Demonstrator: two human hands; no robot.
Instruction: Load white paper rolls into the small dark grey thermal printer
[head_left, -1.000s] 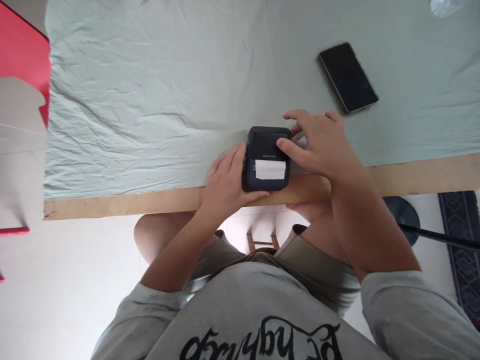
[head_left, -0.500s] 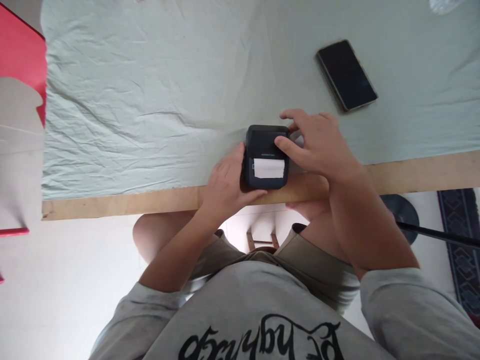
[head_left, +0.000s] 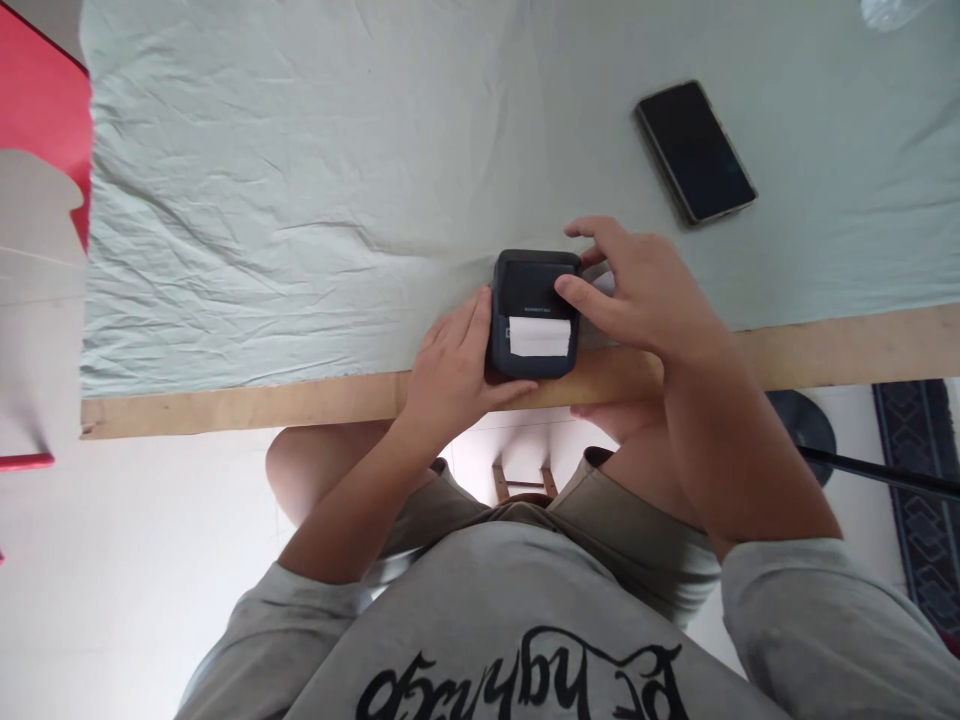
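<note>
A small dark label printer (head_left: pixel 536 283) stands at the table's near edge, with a strip of white paper (head_left: pixel 539 337) showing at its front slot. My left hand (head_left: pixel 454 360) grips it from the left, fingers along its side and thumb across the near edge. From the right, my right hand (head_left: pixel 630 290) holds it with the thumb on the lid's right part and fingers near the far right corner; the index finger sticks out past that corner. Something whitish shows partly beneath the right hand, too covered to make out.
A dark-screened phone (head_left: pixel 697 150) in a case lies beyond my right hand. Pale green cloth (head_left: pixel 300 180) covers the table, wrinkled at left, with a bare wooden edge (head_left: pixel 247 408) in front. A clear plastic item (head_left: pixel 889 12) sits at the far right, and a red object (head_left: pixel 45 100) at far left.
Both hands keep their places around the printer. The whole view has shifted very slightly; little else differs.
</note>
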